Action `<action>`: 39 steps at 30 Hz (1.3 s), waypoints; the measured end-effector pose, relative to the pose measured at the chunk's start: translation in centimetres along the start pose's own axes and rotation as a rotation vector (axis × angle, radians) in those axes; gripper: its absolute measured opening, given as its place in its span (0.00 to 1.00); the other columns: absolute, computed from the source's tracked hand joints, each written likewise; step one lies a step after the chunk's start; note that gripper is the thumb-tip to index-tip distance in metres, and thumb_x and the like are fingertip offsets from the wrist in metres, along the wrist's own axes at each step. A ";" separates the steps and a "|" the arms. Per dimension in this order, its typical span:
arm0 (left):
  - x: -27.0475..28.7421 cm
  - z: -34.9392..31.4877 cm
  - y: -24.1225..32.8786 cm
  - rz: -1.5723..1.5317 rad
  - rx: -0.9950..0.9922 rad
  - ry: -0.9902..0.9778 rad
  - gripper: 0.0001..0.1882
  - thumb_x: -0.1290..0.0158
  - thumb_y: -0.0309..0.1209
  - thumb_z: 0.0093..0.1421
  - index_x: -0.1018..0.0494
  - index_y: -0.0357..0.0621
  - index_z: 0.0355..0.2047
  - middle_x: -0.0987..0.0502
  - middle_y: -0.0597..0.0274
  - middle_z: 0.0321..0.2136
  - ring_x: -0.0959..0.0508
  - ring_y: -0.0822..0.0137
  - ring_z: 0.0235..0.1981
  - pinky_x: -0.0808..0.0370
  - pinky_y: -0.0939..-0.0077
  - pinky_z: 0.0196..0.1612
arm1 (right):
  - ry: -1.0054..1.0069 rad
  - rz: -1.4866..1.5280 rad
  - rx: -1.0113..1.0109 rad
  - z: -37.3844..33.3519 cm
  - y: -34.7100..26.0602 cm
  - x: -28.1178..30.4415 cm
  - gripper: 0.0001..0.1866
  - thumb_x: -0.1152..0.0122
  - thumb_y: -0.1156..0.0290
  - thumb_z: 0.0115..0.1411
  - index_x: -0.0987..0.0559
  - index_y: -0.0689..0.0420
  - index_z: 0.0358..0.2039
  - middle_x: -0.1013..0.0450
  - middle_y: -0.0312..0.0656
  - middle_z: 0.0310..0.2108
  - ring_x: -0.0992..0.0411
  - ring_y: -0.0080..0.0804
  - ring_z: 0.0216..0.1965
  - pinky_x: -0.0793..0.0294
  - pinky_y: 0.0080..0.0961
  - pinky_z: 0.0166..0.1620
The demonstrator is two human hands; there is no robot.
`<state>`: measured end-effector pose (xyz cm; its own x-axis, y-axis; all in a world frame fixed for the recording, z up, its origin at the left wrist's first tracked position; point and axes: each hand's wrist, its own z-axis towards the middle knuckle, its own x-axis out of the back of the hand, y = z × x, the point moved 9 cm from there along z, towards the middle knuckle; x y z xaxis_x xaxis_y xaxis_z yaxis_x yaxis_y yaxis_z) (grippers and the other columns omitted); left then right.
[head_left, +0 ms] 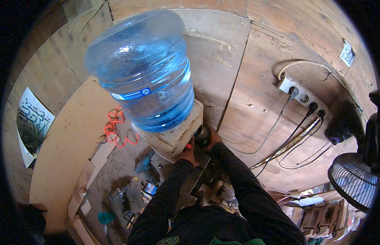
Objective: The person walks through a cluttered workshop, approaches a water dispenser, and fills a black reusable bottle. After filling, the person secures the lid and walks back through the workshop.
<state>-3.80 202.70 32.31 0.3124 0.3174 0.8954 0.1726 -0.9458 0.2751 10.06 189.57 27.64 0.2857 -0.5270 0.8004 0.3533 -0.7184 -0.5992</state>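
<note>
A large blue water jug (153, 81), wrapped in clear film, sits upside down on a beige water dispenser (169, 141). At the dispenser's front, my left hand (187, 157) has its fingers closed at a small red tap (189, 146). My right hand (215, 139) is wrapped round a dark, round, cup-like vessel (203, 136), close against the dispenser's front right side. The vessel's inside is too dark to make out. Both forearms, in black sleeves, reach up from the lower edge.
A coiled orange cord (115, 130) lies left of the dispenser. Below it are a blue-green power tool (144, 162) and several other tools. A power strip (304, 98) with plugged-in cables hangs on the wooden wall, and a black fan (355, 179) stands at the right.
</note>
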 end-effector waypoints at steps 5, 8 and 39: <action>0.3 0.1 0.2 0.095 0.001 0.054 0.77 0.30 0.57 0.38 0.73 0.52 0.75 0.52 0.39 0.73 0.45 0.35 0.71 0.42 0.39 0.70 | -0.020 0.039 -0.062 -0.5 -0.6 0.6 0.78 0.14 0.54 0.19 0.51 0.52 0.72 0.38 0.61 0.65 0.35 0.60 0.64 0.31 0.47 0.64; -0.4 0.7 -0.2 0.055 0.016 0.025 0.77 0.30 0.57 0.36 0.71 0.52 0.75 0.56 0.41 0.74 0.50 0.37 0.72 0.47 0.41 0.72 | 0.003 0.092 -0.056 -0.7 -1.1 1.0 0.81 0.12 0.56 0.15 0.51 0.51 0.72 0.40 0.59 0.67 0.38 0.59 0.66 0.33 0.48 0.66; -2.2 1.6 -0.6 -0.036 -0.045 -0.009 0.74 0.31 0.48 0.48 0.84 0.59 0.73 0.26 0.37 0.58 0.21 0.40 0.52 0.26 0.39 0.55 | -0.022 0.060 -0.074 0.2 1.0 -0.4 0.78 0.13 0.61 0.19 0.51 0.52 0.72 0.39 0.58 0.66 0.35 0.58 0.64 0.29 0.46 0.64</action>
<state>-3.06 202.67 29.57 0.3150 0.3515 0.8816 0.1420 -0.9359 0.3224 10.48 189.18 26.77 0.3237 -0.5607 0.7621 0.2681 -0.7181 -0.6422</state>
